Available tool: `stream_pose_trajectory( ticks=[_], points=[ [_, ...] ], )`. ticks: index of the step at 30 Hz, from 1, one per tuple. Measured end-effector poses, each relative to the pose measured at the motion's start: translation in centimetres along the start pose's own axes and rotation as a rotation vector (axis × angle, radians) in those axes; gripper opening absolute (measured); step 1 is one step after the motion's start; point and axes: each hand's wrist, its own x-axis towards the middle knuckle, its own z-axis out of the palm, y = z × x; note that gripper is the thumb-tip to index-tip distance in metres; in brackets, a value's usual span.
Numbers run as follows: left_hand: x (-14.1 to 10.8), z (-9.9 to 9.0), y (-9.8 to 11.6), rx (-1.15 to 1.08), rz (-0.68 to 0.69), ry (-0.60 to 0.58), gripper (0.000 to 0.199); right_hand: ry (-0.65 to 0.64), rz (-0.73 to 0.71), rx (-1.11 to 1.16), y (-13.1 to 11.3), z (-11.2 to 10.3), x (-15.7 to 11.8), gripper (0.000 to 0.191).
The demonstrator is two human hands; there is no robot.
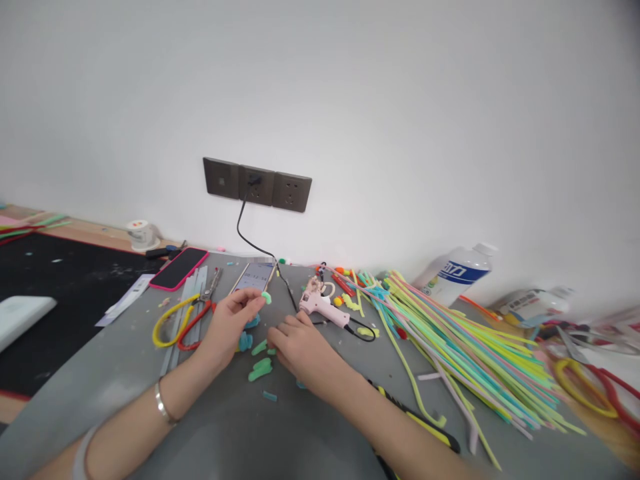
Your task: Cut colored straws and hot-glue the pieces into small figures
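Here, the left hand (231,323) pinches a curved mint sliver (267,297); the right hand (301,347) curls, finger grip unclear, beside rounded green strips (261,369).

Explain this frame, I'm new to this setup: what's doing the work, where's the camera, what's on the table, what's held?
No machine here: a person works bare-handed, and the single picture comes from a camera worn on their head, looking forward and down. The left hand pinches a small green piece. The right hand is beside more green pieces; whether it holds one is unclear. The grey table also bears a pink glue gun, a bundle of pipe cleaners and a pink-edged phone.
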Motion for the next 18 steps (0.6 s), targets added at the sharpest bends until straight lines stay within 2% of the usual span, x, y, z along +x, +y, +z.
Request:
stream_pose_trajectory(
  ticks=[2, 5, 9, 15, 18],
  points=[
    [0.0, 0.0, 0.0, 0.005, 0.004, -0.015, 0.027, 0.033, 0.04, 0.114, 0.3, -0.3, -0.3, 0.017],
    [-0.2, 0.1, 0.2, 0.027, 0.009, -0.041, 0.025, 0.12, 0.152, 0.414, 1.0, -1.4, -0.9, 0.033],
    [-0.4, 0.3, 0.4, 0.06, 0.002, -0.064, 0.028, 0.226, 0.261, 0.756, 1.8, -3.3, -1.9, 0.027],
    [-0.7, 0.4, 0.2, 0.078, -0.002, -0.14, 0.028, 0.179, 0.366, 1.21, 2.3, -4.4, -2.4, 0.011],
    [-0.8, 0.4, 0.4, 0.083, 0.006, -0.169, 0.026, 0.301, 0.389, 1.347, 2.6, -4.0, -2.3, 0.022]
  ],
)
